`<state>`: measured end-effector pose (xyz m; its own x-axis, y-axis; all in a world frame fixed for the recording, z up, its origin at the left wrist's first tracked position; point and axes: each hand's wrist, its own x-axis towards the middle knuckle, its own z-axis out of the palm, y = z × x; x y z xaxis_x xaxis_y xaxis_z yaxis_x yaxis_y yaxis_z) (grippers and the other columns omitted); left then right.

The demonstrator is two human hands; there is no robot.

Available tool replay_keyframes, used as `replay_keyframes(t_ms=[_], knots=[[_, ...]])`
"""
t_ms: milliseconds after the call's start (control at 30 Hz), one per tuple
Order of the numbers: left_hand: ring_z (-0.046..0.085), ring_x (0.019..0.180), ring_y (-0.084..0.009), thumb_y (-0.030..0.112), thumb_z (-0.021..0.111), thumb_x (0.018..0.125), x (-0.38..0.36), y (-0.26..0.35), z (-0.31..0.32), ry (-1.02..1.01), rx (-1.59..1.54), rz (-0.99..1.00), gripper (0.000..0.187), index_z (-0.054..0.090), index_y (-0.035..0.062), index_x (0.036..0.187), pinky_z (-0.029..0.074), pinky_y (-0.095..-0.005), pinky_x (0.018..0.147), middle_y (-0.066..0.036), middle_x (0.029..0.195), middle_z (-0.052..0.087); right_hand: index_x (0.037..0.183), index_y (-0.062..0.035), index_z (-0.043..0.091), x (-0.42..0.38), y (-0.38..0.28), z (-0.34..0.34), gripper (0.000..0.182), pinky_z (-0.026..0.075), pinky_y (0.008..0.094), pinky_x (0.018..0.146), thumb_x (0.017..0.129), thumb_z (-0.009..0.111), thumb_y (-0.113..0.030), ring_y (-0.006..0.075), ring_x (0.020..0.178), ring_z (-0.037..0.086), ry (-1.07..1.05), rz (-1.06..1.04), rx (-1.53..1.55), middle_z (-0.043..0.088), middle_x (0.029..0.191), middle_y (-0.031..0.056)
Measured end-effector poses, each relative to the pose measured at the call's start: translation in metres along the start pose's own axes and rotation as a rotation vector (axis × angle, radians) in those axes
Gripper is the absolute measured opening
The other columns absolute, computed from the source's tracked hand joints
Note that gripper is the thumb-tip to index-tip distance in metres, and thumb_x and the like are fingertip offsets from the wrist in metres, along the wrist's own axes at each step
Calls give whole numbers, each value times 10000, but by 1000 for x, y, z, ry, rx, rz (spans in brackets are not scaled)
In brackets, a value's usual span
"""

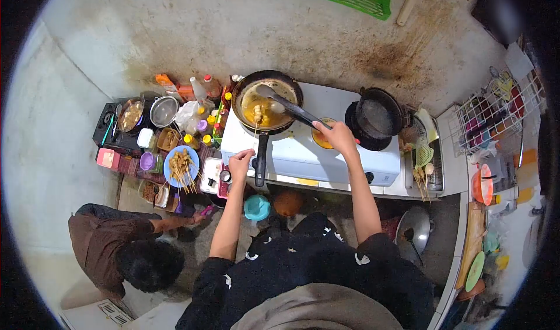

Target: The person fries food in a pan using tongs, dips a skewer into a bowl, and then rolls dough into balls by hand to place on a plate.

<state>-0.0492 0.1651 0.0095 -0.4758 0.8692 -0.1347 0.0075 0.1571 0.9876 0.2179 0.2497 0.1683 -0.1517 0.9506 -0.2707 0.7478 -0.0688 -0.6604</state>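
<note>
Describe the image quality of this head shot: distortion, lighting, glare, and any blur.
Head view: strong fisheye, a black vignette rings the frame and the white stove edge bows. Lighting is even and fairly bright overhead, with soft shadows. Mild glare on the oil in the wok. The right hand and left hand look sharp; detail softens toward the rim, as at the wire rack.

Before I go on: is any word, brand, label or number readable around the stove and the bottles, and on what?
None can be read.
Sauce bottles: labels too small and blurred.
White stove front: no legible marking.
Packets and tubs beside the blue plate: print too blurred to read.
</note>
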Motion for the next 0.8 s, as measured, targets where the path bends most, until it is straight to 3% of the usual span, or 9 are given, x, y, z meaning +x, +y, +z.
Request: replay_keyframes(t_ms=[100, 167, 267, 400, 500, 567, 667, 800], knots=[[601, 714, -103, 116, 610, 756, 4, -6, 0, -1, -9, 13, 183, 669, -17, 867, 448, -206, 674, -68, 784, 665, 783, -44, 673, -1, 1, 2, 562, 451, 379, 661, 741, 532, -586, 323, 694, 597, 147, -87, -196, 605, 686, 190], [601, 714, -103, 115, 611, 755, 4, -6, 0, 4, 12, 25, 181, 670, -17, 865, 449, -206, 676, -69, 782, 665, 780, -43, 672, 0, 2, 0, 565, 449, 380, 660, 744, 526, -587, 324, 699, 597, 13, -67, -65, 604, 688, 193], [600, 713, -102, 111, 613, 751, 2, -7, 0, 8, 18, 20, 177, 671, -17, 860, 449, -207, 678, -69, 779, 664, 784, -49, 674, -4, -1, 0, 563, 449, 380, 663, 745, 520, -589, 325, 703, 597, 94, -49, -97, 605, 694, 195], [597, 710, -98, 112, 620, 746, 4, -5, 0, 9, 23, 18, 179, 670, -18, 858, 447, -206, 677, -67, 780, 664, 782, -52, 674, 1, 3, 0, 564, 448, 384, 661, 745, 516, -592, 325, 704, 598, 45, -74, -151, 606, 694, 191], [596, 712, -99, 114, 624, 744, 1, -1, 1, 14, 8, -3, 182, 669, -20, 858, 446, -207, 677, -67, 778, 663, 764, -47, 669, -5, -1, -1, 567, 446, 384, 646, 744, 517, -592, 323, 690, 594, 64, -12, -38, 606, 689, 184], [596, 713, -100, 114, 626, 744, 1, -2, 1, 9, 5, 4, 182, 670, -19, 860, 446, -207, 676, -68, 776, 663, 749, -42, 665, -3, 2, 1, 569, 444, 373, 635, 740, 523, -592, 318, 670, 588, 133, -70, -191, 603, 675, 181], [595, 716, -100, 114, 628, 743, 3, 1, 1, 11, 14, 9, 181, 670, -16, 863, 445, -206, 673, -67, 774, 662, 733, -38, 662, 0, 2, -3, 570, 446, 363, 631, 735, 530, -592, 315, 661, 586, 7, -20, -47, 599, 662, 181], [595, 718, -100, 123, 638, 740, 2, -1, 2, 2, -23, -19, 187, 672, -9, 868, 445, -207, 679, -62, 780, 664, 725, -36, 662, -6, -5, -3, 566, 447, 366, 633, 734, 536, -588, 316, 672, 591, 83, 9, -120, 598, 658, 183]])
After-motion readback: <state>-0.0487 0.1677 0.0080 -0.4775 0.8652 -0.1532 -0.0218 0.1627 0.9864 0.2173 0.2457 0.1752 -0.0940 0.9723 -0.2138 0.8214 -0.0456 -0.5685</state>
